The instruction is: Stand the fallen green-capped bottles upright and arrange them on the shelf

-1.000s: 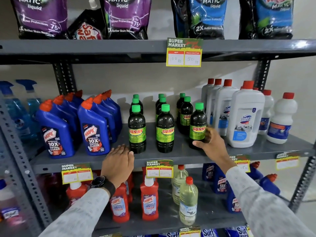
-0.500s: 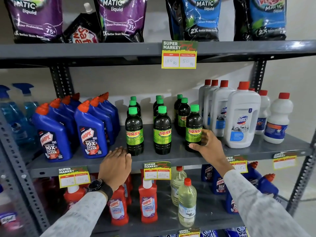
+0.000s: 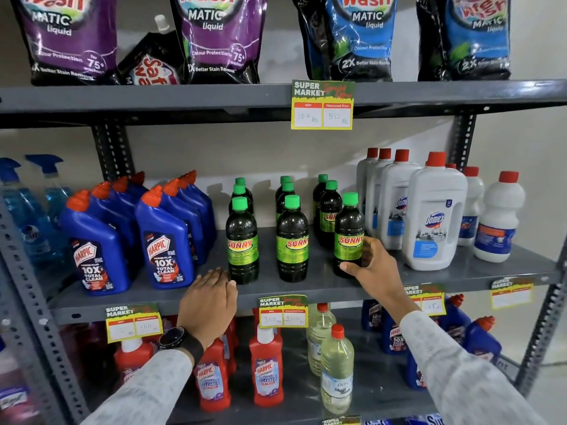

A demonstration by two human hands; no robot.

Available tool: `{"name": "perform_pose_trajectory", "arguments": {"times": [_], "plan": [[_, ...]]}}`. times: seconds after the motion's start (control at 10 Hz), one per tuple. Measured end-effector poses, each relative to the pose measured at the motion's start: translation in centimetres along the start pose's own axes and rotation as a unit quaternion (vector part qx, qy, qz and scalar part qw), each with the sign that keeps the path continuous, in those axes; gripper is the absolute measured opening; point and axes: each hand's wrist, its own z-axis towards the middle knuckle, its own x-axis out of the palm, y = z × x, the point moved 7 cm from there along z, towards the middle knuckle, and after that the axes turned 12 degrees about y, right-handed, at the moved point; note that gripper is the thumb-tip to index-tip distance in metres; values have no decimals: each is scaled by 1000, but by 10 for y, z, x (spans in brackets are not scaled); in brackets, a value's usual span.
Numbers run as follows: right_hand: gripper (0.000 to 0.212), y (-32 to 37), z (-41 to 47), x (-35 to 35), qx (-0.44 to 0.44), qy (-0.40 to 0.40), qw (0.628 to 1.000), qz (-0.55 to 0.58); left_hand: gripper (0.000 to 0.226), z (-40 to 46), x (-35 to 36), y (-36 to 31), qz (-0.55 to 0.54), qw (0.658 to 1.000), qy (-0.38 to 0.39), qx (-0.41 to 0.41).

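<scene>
At centre frame the green-capped bottles (image 3: 292, 237) stood upright in three rows on the grey middle shelf (image 3: 322, 286), dark, with green labels reading SUNNY; the right hand (image 3: 372, 266) was clasped round the front right bottle (image 3: 349, 236); the left hand (image 3: 210, 297) lay flat, fingers together, on the shelf edge; blue HARPIC bottles (image 3: 164, 240) stood left, white Domex bottles (image 3: 434, 216) right.

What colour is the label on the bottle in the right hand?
Green label, red lettering; head view.
</scene>
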Motion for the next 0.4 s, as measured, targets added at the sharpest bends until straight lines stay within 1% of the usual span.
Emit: {"name": "perform_pose_trajectory", "arguments": {"times": [0.2, 0.3, 0.4], "plan": [[83, -4, -1, -1, 6, 9, 1000, 5, 72, -1, 3, 0, -5, 1000, 15, -4], [95, 1, -7, -2, 9, 31, 999, 13, 74, -5, -3, -2, -44, 999, 13, -3], [92, 14, -16, -18, -21, -22, 999, 33, 59, -12, -26, -1, -162, 985, -57, -21]]}}
